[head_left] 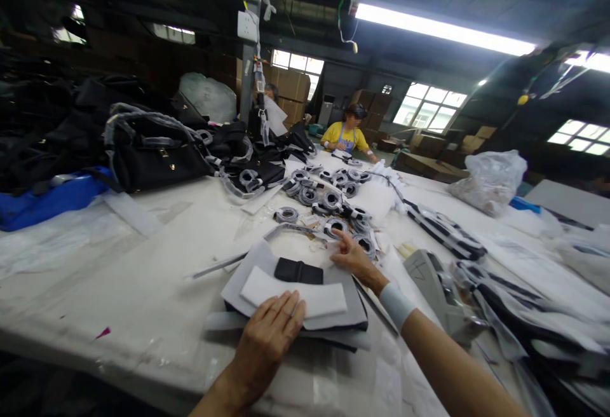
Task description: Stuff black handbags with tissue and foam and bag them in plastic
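My left hand (274,331) lies flat, fingers stretched out, on a white padding strip (305,297). Under the strip is a sheet of pale grey wrapping (238,283) over a flat black bag (359,318). A small black leather piece with a band across it (299,271) rests on the sheet just beyond the strip. My right hand (351,257) reaches past the bag's far right corner, index finger extended. Its fingertips are at a wrapped, coiled strap (335,227); whether they touch it I cannot tell. The bag's wrapped handle (290,229) arches behind the sheet.
Several coiled straps (308,196) are heaped beyond the bag. Black handbags (157,163) crowd the left side of the white table (157,271). A grey tape dispenser (431,283) stands on the right, beside wrapped straps (443,229). A person in yellow (344,134) works across the table.
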Demonstrator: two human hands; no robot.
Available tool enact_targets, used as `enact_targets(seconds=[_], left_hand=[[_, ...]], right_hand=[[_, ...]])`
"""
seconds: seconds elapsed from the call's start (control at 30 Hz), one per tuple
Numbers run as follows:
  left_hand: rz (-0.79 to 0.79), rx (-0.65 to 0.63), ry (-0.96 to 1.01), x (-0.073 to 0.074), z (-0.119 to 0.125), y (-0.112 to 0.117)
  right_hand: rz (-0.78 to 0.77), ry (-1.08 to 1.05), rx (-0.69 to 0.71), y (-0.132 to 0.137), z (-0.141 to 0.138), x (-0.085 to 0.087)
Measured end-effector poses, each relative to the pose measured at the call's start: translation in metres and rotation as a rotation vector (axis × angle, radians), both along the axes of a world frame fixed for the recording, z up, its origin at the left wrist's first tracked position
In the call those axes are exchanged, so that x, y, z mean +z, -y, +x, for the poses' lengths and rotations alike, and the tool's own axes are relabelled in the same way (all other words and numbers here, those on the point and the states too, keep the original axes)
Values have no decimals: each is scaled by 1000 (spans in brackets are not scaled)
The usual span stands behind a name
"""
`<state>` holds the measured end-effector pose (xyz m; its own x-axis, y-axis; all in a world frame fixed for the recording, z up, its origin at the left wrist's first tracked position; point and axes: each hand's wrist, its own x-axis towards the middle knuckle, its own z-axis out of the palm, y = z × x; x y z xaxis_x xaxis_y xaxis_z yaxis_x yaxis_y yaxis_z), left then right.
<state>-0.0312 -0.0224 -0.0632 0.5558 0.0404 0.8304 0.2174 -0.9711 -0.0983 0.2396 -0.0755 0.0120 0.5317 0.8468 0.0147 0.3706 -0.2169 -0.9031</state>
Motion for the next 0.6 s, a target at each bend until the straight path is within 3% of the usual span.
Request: enact_targets(seconds=[0.2,0.37,0.5,0.6], left_hand=[[6,-5,-39,-1,-4,5],[13,-7,-59,1,-7,7],[31,-11,-88,1,-8,4],[33,0,-103,1,-8,3]], right_hand=[[99,7,166,29,-20,-4],[-15,328,194,59,-27,10],[-341,730,248,36,-38,27],[-590,842,343,-2,-46,31]])
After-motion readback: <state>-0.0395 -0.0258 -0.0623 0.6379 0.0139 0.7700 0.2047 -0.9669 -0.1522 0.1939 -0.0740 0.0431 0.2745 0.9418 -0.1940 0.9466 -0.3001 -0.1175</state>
